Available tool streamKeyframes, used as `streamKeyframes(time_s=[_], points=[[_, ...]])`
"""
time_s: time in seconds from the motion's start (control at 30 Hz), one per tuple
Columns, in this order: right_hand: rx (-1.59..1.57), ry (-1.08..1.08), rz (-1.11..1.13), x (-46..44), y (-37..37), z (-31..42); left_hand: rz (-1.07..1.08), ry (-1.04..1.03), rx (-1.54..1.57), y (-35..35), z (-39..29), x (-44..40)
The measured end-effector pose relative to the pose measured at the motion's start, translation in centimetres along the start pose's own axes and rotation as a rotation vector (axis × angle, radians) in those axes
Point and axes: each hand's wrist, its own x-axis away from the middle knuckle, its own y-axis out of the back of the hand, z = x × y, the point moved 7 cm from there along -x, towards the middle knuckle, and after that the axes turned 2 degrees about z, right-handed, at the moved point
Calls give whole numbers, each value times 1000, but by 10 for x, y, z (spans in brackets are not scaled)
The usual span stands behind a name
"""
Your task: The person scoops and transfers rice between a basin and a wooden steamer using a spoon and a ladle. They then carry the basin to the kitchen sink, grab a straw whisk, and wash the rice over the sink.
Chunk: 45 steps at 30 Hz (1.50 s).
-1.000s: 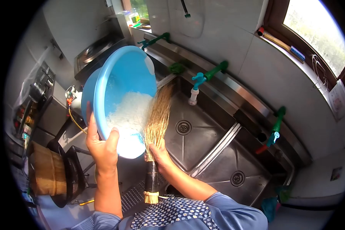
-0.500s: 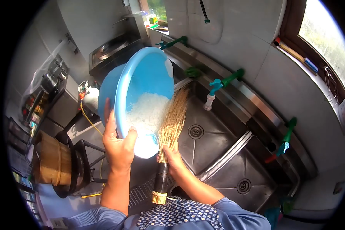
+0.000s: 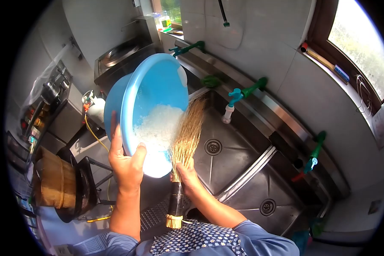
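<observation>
A light blue plastic basin [image 3: 155,81] is tilted on its side above the sink's left end, its opening facing right and toward me. White, loose-looking material [image 3: 160,123] lies in its lower part, partly washed out by glare. My left hand [image 3: 127,164] grips the basin's near left rim, thumb on the rim and fingers around the outside. My right hand [image 3: 187,174] is closed around a straw whisk broom [image 3: 187,132] just above its black-wrapped handle. The broom's bristles point up, beside the basin's right edge and partly over its opening. Some right-hand fingers are hidden behind the straw.
A two-bowl steel sink [image 3: 239,162] spans the right, with a turquoise-handled tap [image 3: 234,96] over the left bowl and another tap [image 3: 315,160] beyond. A brush [image 3: 328,64] lies on the windowsill. Left stand a wooden barrel [image 3: 57,179], a gas cylinder [image 3: 98,109] and a stove [image 3: 119,55].
The whole scene has slid slightly left in view. Basin, broom and both hands keep nearly the same pose, with both grips unchanged.
</observation>
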Motion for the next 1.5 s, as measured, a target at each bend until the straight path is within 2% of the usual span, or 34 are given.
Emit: streamKeyframes(time_s=[0.73,1.17,1.5], points=[[-13,9,-5,1,0,0,5,-44,-68,2,-4,1],[-5,26,34,1,-6,7,-7,41,99,5,-1,0],[11,59,49,-4,-17,23,-29,-8,137,3,-21,-10]])
